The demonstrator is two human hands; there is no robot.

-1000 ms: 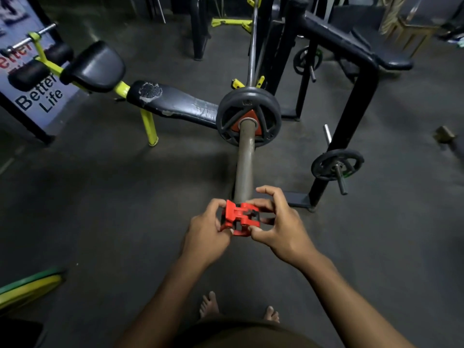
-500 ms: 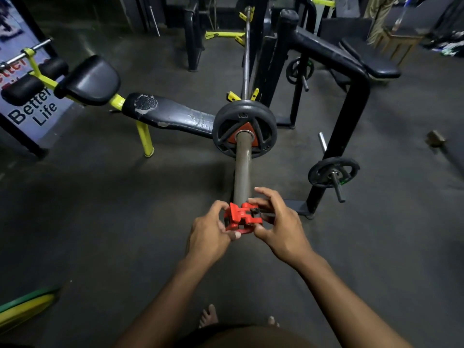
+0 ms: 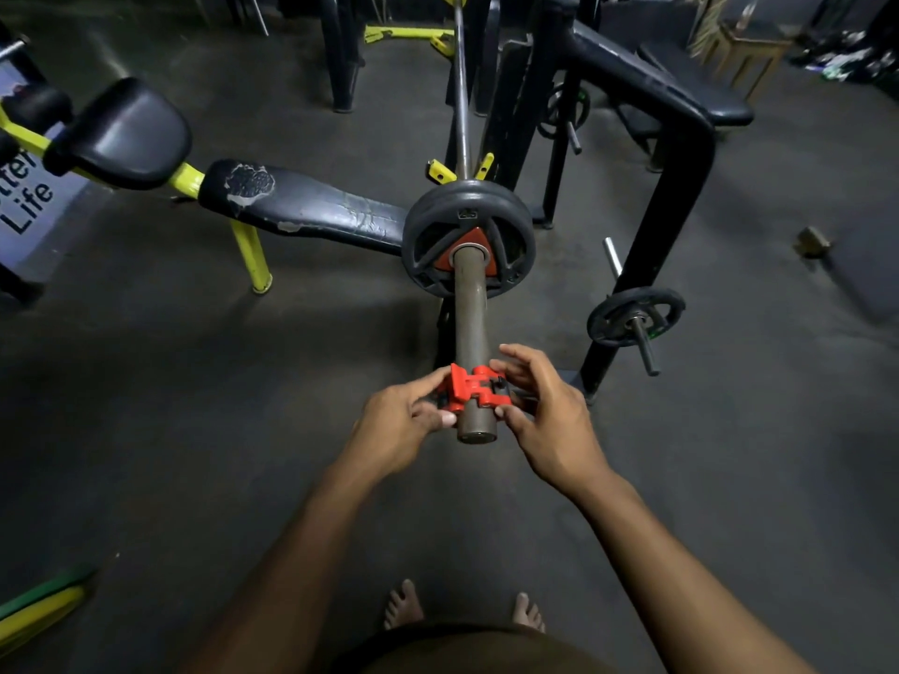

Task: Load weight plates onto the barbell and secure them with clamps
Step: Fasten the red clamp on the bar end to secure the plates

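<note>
Left hand: the left hand [image 3: 399, 425] is curled partway, thumb and fingertips pinching the left side of the red plastic barbell clamp [image 3: 474, 392].
Right hand: the right hand [image 3: 547, 420] is half open, its thumb pressed against the clamp's near right edge and its forefinger arched over the top; the lower fingers seem to touch a dark lever on that side, though the shadow makes this hard to confirm.
Clamp: it sits around the rusty grey steel barbell sleeve [image 3: 469, 313], close to the sleeve's near end, whose round end face shows just below it.
Clamp to plate: well apart, with a bare stretch of sleeve between them.
Plate: a dark grey spoked weight plate with a red triangular hub [image 3: 468, 238] is on the sleeve, pushed to its far end.
Bar: the thin shaft runs away from the plate, resting between yellow hooks [image 3: 440, 171] on the black rack.
Bench: a worn black padded bench on yellow legs [image 3: 301, 209] lies left of the plate.
Spare plate: a small black plate on a rack peg [image 3: 635, 316] hangs to the right.
Floor: the dark rubber floor [image 3: 194, 430] and bare toes show below the arms.
</note>
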